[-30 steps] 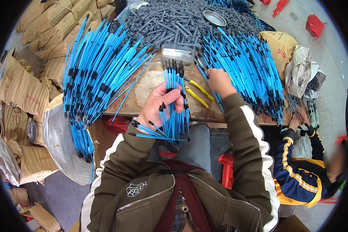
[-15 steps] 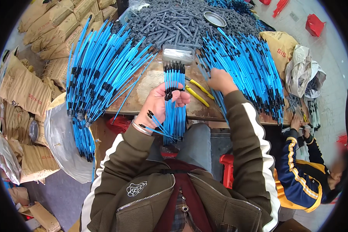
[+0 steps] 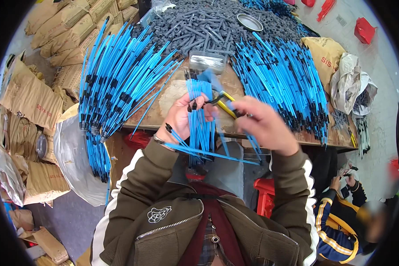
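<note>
My left hand (image 3: 180,117) is closed round an upright bundle of thin blue rods (image 3: 201,133) with black ends. A few other blue rods (image 3: 213,155) slant out from beside my left wrist, below the bundle. Close by on the right, my right hand (image 3: 268,124), smeared by motion, has its fingers pinched on several blue rods (image 3: 254,144); their upper ends blur near the top of the bundle. Yellow-handled pliers (image 3: 228,96) lie on the wooden table (image 3: 168,95) between my hands, partly covered by my right fingers.
Fanned blue rods lie in a left pile (image 3: 128,75) and a right pile (image 3: 279,80). Behind stand a clear box (image 3: 207,62), a heap of grey plastic parts (image 3: 190,29) and a round metal dish (image 3: 249,22). Brown sacks (image 3: 35,95) crowd the left; a co-worker's sleeve (image 3: 337,239) shows lower right.
My right hand has come from the right pile's near edge toward the bundle, bringing rods along. The rods by my left wrist now reach farther right. The co-worker's hands have moved down off the table edge.
</note>
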A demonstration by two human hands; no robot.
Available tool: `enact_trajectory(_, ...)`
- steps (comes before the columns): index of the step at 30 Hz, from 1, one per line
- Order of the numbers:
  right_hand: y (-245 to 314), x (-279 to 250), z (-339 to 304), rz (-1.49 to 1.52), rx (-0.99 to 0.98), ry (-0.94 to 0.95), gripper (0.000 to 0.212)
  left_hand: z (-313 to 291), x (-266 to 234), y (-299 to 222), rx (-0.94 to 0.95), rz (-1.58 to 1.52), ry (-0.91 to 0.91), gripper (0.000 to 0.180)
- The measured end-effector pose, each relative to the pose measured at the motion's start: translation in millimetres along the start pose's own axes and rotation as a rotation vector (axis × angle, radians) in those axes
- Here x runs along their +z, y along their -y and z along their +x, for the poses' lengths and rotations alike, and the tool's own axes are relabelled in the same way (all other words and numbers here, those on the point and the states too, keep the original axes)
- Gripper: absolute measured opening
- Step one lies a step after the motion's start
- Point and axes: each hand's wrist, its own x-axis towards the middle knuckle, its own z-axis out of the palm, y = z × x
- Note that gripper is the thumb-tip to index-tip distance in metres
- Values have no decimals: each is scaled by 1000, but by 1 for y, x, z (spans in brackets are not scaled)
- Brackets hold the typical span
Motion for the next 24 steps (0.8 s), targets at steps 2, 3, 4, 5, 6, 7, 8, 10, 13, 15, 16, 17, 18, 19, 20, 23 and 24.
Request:
enact_trajectory(2, -15, 24, -2, -228, -124, -90, 29, -2, 4, 2, -24, -56, 31, 22)
enact_trajectory(3, -19, 30, -4, -223, -128, -86, 29, -4, 7, 1, -20, -55, 25, 22)
enact_trajectory(4, -22, 35, -5, -247, -55, -136, 28, -8, 12, 1, 13, -90, 13, 23)
enact_trajectory(5, -26, 40, -7, -270, 19, -189, 28, -10, 15, 1, 45, -122, 3, 24)
enact_trajectory(6, -30, 46, -8, -289, -31, -244, 27, -9, 13, 2, 42, -143, -7, 25)
enact_trajectory(7, -31, 52, -11, -284, -33, -243, 27, -7, 12, 5, 78, -99, 10, 24)
enact_trajectory(8, -32, 58, -13, -200, 51, -252, 25, -6, 15, 7, 113, -59, 30, 23)
enact_trajectory(10, -35, 68, -17, -193, 66, -283, 23, -10, 22, 5, 81, -31, -11, 20)
enact_trajectory(13, -33, 77, -23, -153, 28, -225, 27, -21, 32, 6, 76, 67, -3, 14)
enact_trajectory(15, -33, 75, -27, -117, 15, -223, 27, -32, 36, 6, 89, 205, 54, 12)
enact_trajectory(16, -33, 69, -30, -142, 15, -139, 26, -38, 40, 9, 76, 234, 41, 13)
enact_trajectory(17, -34, 62, -33, -167, 14, -56, 26, -41, 43, 10, 62, 262, 28, 14)
enact_trajectory(18, -34, 57, -32, -165, 11, -124, 25, -42, 46, 8, 49, 326, 20, 16)
enact_trajectory(19, -34, 50, -28, -163, 8, -192, 23, -39, 46, 7, 94, 423, -4, 16)
enact_trajectory(20, -28, 38, -22, -213, 50, -282, 21, -32, 46, 7, 139, 517, -28, 17)
enact_trajectory(23, -16, 18, -3, -96, -60, -503, 28, -26, 40, 15, 168, 487, -106, 16)
enact_trajectory(24, -7, 16, 5, -92, -61, -504, 28, -27, 40, 17, 160, 501, -146, 16)
